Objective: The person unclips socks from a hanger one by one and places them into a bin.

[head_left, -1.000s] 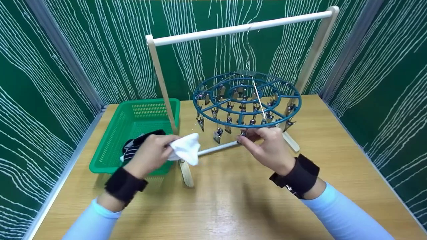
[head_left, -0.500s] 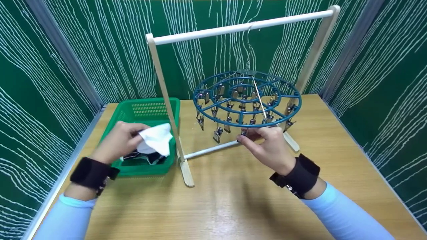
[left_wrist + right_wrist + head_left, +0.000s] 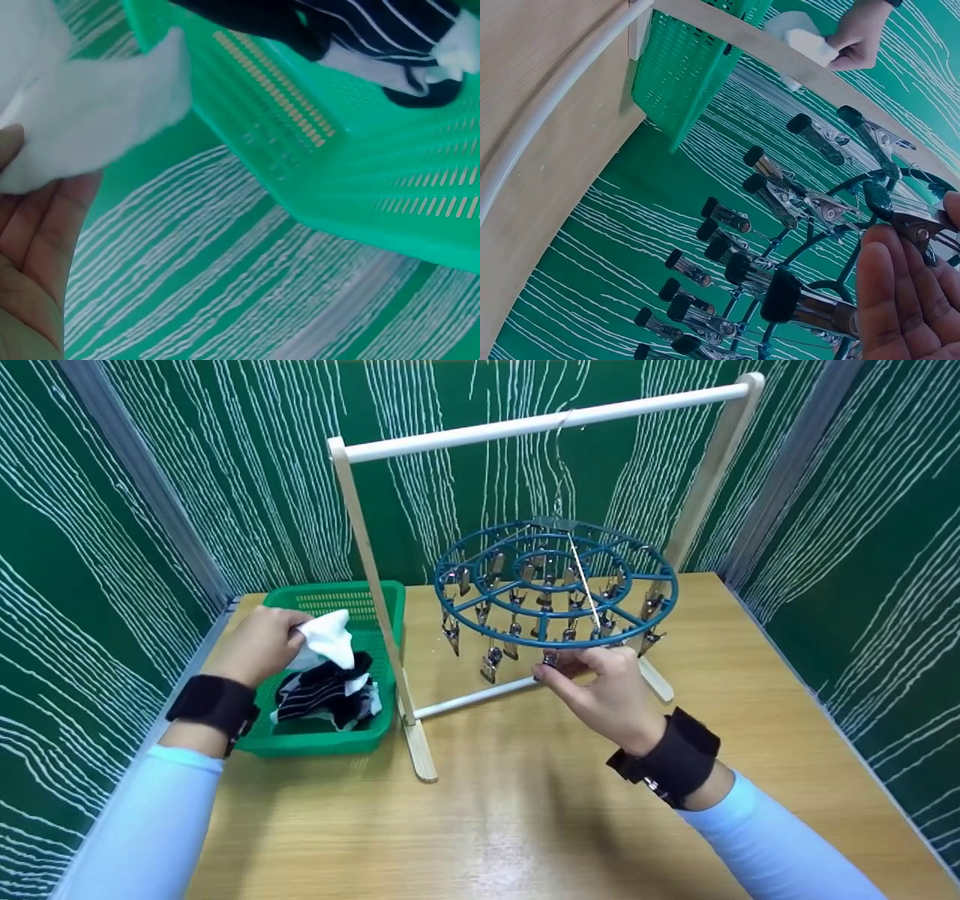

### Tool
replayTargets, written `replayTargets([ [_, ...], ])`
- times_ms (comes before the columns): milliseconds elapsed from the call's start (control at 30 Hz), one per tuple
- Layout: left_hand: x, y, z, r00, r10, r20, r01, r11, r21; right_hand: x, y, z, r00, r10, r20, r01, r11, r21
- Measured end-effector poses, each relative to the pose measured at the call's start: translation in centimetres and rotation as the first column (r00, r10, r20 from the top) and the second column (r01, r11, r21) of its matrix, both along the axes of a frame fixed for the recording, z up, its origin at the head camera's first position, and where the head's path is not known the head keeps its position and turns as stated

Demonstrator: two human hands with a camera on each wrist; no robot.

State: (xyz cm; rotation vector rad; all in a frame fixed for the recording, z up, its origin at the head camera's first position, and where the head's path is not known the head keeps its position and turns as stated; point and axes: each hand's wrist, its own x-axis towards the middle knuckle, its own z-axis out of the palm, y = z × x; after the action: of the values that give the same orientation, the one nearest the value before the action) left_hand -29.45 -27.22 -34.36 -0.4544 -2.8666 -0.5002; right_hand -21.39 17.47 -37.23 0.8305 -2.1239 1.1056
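My left hand (image 3: 259, 645) pinches a small white cloth (image 3: 328, 637) between thumb and fingers, its free end hanging over the green basket (image 3: 319, 746). Below the cloth, dark garments with white stripes (image 3: 309, 694) and lighter patches lie in the basket. At the front of a round teal clip hanger (image 3: 541, 643), my right hand (image 3: 607, 690) holds one metal clip; in the right wrist view this clip (image 3: 911, 216) has a black-coated handle and sits between thumb and fingers. Other clips (image 3: 491, 664) dangle from the rings.
A wooden stand with a white top rail (image 3: 480, 435) carries the hanger by its hook. Its left upright (image 3: 365, 551) rises between basket and hanger, and a lower white bar (image 3: 472, 697) crosses near the table (image 3: 480, 825). Green panels with white lines surround the table.
My left hand has carried the white cloth leftward from near the stand's left leg to above the basket, uncovering the striped garments. My right hand has stayed at the clip.
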Motion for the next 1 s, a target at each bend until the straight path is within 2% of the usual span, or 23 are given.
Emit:
replayTargets([
  [200,-2.2,-0.1,-0.3,1.000,0.023,0.022,-0.020,0.995,-0.095,0.1,0.1,0.0,1.000,0.000,0.006,0.000,1.000,-0.003],
  [367,-3.4,0.2,-1.1,0.998,0.057,0.032,-0.049,0.979,-0.197,0.0,0.2,0.0,1.000,-0.008,-0.002,0.008,1.000,-0.001],
  [433,-3.7,0.5,-1.5,0.997,0.066,0.036,-0.055,0.971,-0.234,0.1,0.2,0.0,1.000,-0.011,0.000,0.011,1.000,-0.001],
  [600,-4.2,1.2,-3.0,0.997,0.038,0.071,-0.013,0.947,-0.320,0.1,0.3,-0.1,1.000,-0.007,0.012,0.007,1.000,-0.001],
  [733,-4.4,1.8,-4.0,0.989,0.031,0.142,0.023,0.931,-0.364,0.0,0.3,-0.2,1.000,-0.012,0.022,0.012,1.000,-0.004],
  [867,-5.3,1.7,-5.6,0.968,0.049,0.245,0.051,0.921,-0.386,0.0,0.3,-0.4,1.000,-0.017,0.016,0.017,1.000,0.002],
  [900,-6.1,1.0,-6.7,0.967,0.039,0.252,0.065,0.918,-0.391,0.0,0.2,-0.4,1.000,-0.015,0.016,0.015,1.000,0.002],
  [1000,-7.4,0.4,-8.5,0.950,0.045,0.309,0.086,0.913,-0.398,0.0,0.2,-0.4,1.000,-0.010,0.023,0.010,1.000,-0.004],
])
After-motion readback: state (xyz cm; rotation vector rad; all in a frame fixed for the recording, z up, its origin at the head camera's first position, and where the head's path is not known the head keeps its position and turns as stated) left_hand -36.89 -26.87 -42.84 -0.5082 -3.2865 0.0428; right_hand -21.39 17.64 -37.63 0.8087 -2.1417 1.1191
